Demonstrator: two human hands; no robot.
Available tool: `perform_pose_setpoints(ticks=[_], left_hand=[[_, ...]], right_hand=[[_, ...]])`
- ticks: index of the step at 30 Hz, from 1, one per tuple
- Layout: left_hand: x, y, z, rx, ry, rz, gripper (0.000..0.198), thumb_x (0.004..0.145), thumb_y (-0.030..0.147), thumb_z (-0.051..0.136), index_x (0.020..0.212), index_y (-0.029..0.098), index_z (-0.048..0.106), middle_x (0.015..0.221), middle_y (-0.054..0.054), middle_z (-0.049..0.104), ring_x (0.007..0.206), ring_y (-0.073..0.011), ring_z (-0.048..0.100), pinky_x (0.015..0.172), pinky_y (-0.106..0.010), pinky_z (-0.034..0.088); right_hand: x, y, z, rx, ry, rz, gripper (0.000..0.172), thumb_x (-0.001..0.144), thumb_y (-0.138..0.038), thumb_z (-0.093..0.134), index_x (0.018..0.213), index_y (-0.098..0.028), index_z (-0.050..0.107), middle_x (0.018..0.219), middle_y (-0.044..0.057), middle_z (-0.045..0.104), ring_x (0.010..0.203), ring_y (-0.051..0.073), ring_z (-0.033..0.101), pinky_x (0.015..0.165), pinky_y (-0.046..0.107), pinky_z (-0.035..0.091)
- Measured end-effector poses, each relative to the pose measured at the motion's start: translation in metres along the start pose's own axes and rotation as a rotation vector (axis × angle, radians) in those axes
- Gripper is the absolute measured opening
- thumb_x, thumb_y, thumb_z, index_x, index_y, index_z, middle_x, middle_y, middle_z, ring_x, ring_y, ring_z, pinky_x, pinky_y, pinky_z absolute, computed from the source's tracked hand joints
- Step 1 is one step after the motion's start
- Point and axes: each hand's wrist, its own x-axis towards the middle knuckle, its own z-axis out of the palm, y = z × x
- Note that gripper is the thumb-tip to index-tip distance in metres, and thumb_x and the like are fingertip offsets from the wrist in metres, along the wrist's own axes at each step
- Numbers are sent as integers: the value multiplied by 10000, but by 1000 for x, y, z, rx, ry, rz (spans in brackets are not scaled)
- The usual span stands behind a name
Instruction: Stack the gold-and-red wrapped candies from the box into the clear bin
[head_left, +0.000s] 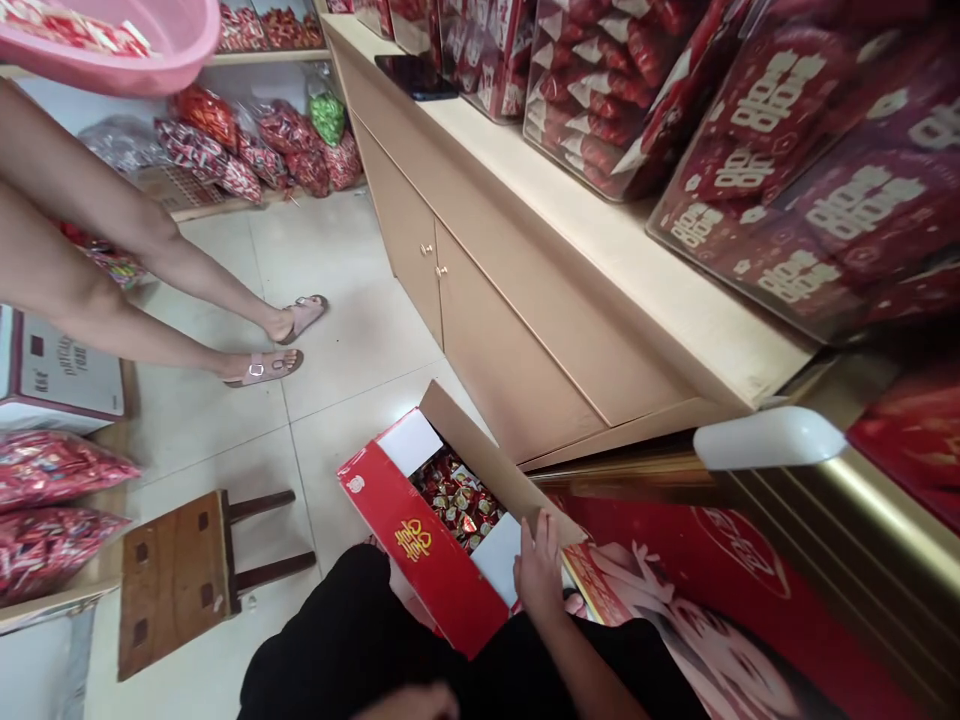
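Note:
A red cardboard box (442, 560) with yellow lettering sits tilted by my knees, its top flaps folded back. Inside lie many small wrapped candies (457, 498) in dark red and gold foil. My right hand (541, 568) rests at the near right end of this box, fingers stretched along the raised brown flap (491, 465), with the white end flap (499, 560) beside the thumb. Low at the bottom edge, my left hand (412, 702) is smeared by motion over my dark-clothed lap; its fingers cannot be made out, and nothing shows in it.
Another person's legs (150, 235) stand at left, below a pink basin (172, 45) of wrapped sweets. A wooden stool (176, 585) lies on its side. The cabinet (487, 330) carries clear candy bins (600, 90) and a phone (416, 78). Candy bags (292, 145) fill a shelf.

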Motion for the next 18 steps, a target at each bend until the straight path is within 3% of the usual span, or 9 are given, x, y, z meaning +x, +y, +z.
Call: perform_pose_setpoints(ticks=[2,4,6,8,10,13,16,18], left_hand=[[35,15,-23,159,172,60,308,843,277,487,1137,188,472,1201,-79,468,1018,-226,499,841,-439,421],[74,28,-45,305,312,103,393,844,282,481,1220,206,394,1311,-85,354,1131,-270,399,921,-510,322],[107,33,-64,424,370,104,455,824,282,511,1249,214,364,1374,-75,261,1210,-302,285,968,-551,217],[125,26,-76,486,407,33,400,823,291,513,1200,189,426,1328,-84,341,1197,-291,312,962,-536,238],[124,7,-80,499,457,-82,307,831,304,499,1105,167,502,1220,-84,459,1106,-255,428,912,-492,332],[99,-34,-80,447,569,-298,255,836,299,497,1034,142,534,1068,-67,554,952,-209,538,826,-435,421],[84,-71,-77,331,747,-538,278,840,291,492,1077,146,504,1073,-70,546,920,-200,551,785,-404,450],[91,-86,-76,240,872,-680,334,842,317,482,1135,159,461,1123,-81,514,949,-212,537,789,-412,448]], right_hand=[[18,5,-3,-16,-14,18,572,714,-117,438,1282,-129,373,1412,159,107,1289,285,26,992,400,187],[26,6,-1,-21,-13,26,561,726,-146,459,1281,-144,373,1418,157,70,1287,298,15,982,407,196],[26,4,3,-21,6,39,549,745,-184,474,1282,-165,366,1424,145,12,1286,305,-10,988,420,167],[23,2,9,-21,24,57,533,769,-220,468,1288,-172,353,1424,140,-25,1284,307,-26,995,435,137],[21,0,14,-27,48,53,516,789,-254,458,1287,-169,353,1422,151,-22,1282,313,-31,997,452,117],[26,-6,19,-43,72,-30,509,801,-293,453,1285,-165,359,1415,175,38,1282,307,-17,1002,470,75],[40,-18,22,-58,88,-49,541,792,-307,477,1294,-157,341,1406,201,63,1279,318,-8,994,501,50],[48,-25,23,-70,103,-9,585,768,-316,516,1298,-156,328,1402,218,44,1270,347,-16,977,537,40]])
